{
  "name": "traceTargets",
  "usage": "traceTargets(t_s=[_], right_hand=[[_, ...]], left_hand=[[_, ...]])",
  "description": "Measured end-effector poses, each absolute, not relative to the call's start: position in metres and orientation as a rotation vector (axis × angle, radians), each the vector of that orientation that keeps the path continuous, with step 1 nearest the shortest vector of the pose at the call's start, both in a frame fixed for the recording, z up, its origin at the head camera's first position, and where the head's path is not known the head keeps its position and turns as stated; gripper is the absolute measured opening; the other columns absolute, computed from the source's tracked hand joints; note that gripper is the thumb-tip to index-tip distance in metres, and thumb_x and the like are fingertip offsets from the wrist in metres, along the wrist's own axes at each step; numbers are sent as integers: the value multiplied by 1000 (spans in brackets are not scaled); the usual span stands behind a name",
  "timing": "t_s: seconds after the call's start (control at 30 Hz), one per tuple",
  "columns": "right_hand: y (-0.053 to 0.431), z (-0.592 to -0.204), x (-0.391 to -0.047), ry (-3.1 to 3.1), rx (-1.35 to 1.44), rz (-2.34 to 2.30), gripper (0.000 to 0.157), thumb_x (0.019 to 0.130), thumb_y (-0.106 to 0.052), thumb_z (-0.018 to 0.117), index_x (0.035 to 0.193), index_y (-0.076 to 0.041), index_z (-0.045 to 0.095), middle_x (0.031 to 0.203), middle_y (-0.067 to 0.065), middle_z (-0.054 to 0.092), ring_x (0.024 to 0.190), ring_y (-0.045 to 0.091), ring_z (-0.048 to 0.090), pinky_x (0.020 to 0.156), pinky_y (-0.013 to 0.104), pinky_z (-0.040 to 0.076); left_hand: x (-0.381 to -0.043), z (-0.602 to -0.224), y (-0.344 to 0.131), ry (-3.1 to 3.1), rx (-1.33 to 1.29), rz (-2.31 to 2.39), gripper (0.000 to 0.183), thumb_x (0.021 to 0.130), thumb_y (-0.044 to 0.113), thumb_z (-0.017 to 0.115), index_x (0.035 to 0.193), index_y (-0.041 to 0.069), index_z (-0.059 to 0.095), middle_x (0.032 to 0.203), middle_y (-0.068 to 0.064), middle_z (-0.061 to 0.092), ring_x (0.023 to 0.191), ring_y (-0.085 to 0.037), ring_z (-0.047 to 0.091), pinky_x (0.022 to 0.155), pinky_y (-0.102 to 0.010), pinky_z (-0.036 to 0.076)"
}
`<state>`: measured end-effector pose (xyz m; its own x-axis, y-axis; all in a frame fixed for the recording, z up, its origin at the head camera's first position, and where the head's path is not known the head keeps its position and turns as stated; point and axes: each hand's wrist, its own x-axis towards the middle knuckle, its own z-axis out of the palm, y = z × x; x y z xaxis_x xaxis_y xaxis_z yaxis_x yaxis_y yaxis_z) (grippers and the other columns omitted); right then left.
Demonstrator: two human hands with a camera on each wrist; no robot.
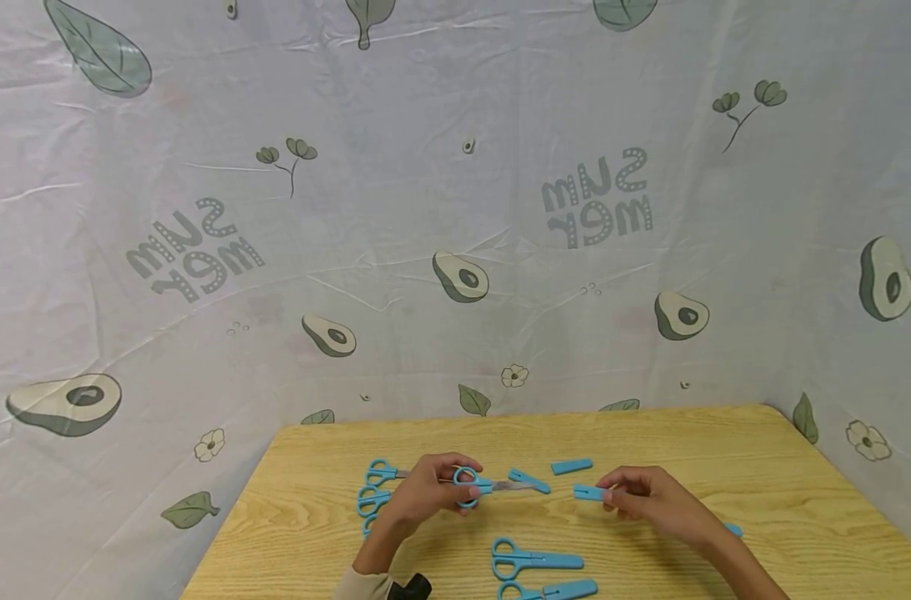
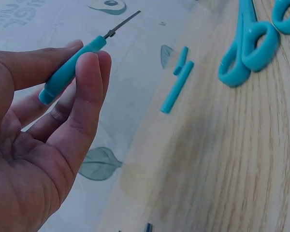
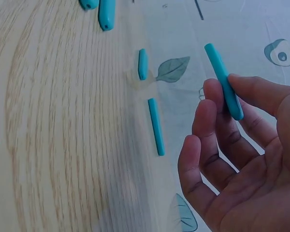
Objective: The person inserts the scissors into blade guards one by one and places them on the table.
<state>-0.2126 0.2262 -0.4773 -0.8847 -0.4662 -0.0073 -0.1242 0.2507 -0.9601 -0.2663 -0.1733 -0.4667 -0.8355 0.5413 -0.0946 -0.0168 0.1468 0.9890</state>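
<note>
Above your pale wood-grain bench (image 1: 755,454), your left hand (image 1: 427,492) at nine o'clock and your right hand (image 1: 653,497) at three are apart. The left pinches light-blue plastic-handled metal scissors (image 1: 485,486), pointing toward three; the right pinches a slim light-blue plastic sheath (image 1: 588,493).

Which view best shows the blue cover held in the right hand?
The right wrist view: the blue cover appears large there, pinched by the right hand. The head view shows it small, partly hidden by that hand; the left wrist view does not show it.
</note>
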Motion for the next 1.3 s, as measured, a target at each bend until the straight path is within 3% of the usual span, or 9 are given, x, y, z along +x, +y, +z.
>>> traceTargets(t_s=[0.6,1.3], right_hand=[[219,-472,-207,2108,-480,-1768,39,113,-20,58,140,9,62,108,-1,75,93,17,70,83,33,63],[216,-468,-205,2149,-495,-1746,40,113,-20,57,141,8,62,108,2,73,92,19,69,81,34,63]], left_hand=[[-263,-458,-170,1969,483,1747,34,98,8,78,131,2,72,98,-2,73,83,-15,77,74,-29,67],[-259,-455,-169,1944,470,1762,33,98,7,78,129,0,71,95,0,72,82,-15,78,71,-27,66]])
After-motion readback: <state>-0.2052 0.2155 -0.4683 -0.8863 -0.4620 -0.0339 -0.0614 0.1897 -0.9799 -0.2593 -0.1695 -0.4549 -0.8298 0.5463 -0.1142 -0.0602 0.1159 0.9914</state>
